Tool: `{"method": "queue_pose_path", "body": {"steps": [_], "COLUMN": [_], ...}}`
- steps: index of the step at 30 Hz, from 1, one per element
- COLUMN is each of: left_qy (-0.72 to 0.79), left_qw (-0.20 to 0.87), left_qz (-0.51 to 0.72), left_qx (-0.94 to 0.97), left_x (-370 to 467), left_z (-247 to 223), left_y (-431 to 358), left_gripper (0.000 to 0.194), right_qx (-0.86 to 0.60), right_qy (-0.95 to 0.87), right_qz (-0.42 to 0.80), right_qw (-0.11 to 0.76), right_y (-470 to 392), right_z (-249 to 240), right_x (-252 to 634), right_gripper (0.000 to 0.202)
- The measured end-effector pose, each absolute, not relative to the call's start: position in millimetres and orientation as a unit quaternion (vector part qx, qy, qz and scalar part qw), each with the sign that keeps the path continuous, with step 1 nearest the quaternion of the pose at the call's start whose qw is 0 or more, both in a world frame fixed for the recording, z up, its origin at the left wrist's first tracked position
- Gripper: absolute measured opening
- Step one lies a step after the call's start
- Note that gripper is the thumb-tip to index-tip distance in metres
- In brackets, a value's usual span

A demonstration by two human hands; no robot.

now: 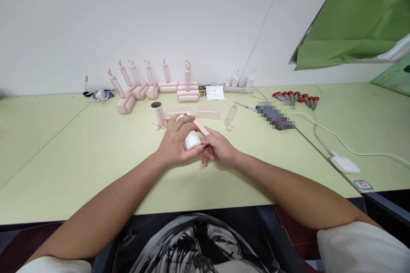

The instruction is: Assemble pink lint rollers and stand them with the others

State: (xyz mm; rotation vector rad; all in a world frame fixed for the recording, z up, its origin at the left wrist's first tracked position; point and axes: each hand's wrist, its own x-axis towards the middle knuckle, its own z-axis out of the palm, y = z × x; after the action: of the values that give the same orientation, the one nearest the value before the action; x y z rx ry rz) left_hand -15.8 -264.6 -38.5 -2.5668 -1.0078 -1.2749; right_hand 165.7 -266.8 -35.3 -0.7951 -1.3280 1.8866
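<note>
My left hand (174, 143) wraps over a white cylinder (192, 140) with a smooth rounded body, held above the table. A flat pale-pink strip (201, 127) slants down from behind the cylinder to my right hand (223, 150), whose thumb and fingers close on its lower end. The fingertips of both hands meet at the cylinder's lower right edge. Just beyond my left hand stands a clear pink tube (159, 116), with a brown-topped ring (156, 105) at its upper end. Another clear pink tube (231, 115) is to the right, and a translucent pink box (208, 112) lies between them.
Along the wall stand several pink tubes with looped tops (148, 72) beside pink rounded cases (139, 91). A power strip (238, 89), white paper (215, 92), red-capped grey pieces (296, 97), a blurred dark object (276, 117) and a cabled white pad (345, 164) are further right.
</note>
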Motion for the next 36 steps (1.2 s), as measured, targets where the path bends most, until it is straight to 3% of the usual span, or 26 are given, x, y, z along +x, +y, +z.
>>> {"method": "queue_pose_path", "body": {"steps": [15, 25, 31, 36], "left_qy": [-0.346, -0.36, -0.376, -0.357], "left_qw": [0.059, 0.034, 0.01, 0.032], "left_qz": [-0.409, -0.384, -0.357, -0.38], "left_qx": [-0.843, -0.85, -0.855, -0.853], "left_x": [-17, -17, -20, -20], "left_z": [-41, -40, -42, -40], "left_y": [-264, -267, -263, -263], "left_gripper": [0.056, 0.052, 0.061, 0.065], "right_qx": [-0.305, -0.339, -0.33, -0.313], "right_qy": [-0.49, -0.476, -0.45, -0.47], "right_qz": [0.755, 0.747, 0.772, 0.757], "right_qw": [0.312, 0.318, 0.304, 0.328], "right_y": [-263, -264, -267, -270], "right_z": [-37, -37, -45, -44], "right_x": [169, 169, 163, 161], "right_gripper": [0.059, 0.057, 0.05, 0.057]}}
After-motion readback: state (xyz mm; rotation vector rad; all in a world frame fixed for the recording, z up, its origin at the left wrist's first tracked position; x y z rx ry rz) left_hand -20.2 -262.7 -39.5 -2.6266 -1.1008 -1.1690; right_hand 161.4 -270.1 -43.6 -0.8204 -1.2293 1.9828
